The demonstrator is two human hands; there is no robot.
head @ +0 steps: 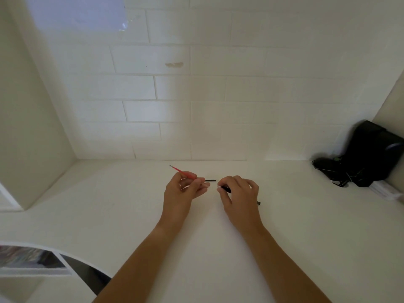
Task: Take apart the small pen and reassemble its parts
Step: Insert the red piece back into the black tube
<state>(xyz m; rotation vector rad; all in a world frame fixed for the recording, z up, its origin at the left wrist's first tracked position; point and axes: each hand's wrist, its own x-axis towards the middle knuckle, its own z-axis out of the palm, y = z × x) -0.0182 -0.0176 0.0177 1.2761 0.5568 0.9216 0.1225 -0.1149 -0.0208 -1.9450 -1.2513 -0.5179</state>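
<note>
**Pen in pieces, one part in each hand**

The left hand (182, 190) pinches a thin red refill (183, 172) between thumb and fingertips, its pointed tip angled up and away to the left, clear of the counter (196, 248). The right hand (239, 193) is curled around the black pen barrel (226, 189); one end shows at the fingertips, facing the left hand, and the other end pokes out past the heel of the hand on the right. The two hands sit near each other without touching, both forearms bare and reaching in from the bottom edge.

Between them, just beyond the fingertips, a short black piece (211, 180) lies flat on the white counter; what part of the pen it is cannot be told.

Further out, a black bag (369, 154) with tangled cords leans in the far right corner against the white brick wall (196, 95). At the near left edge lies a printed sheet (30, 260)
</note>
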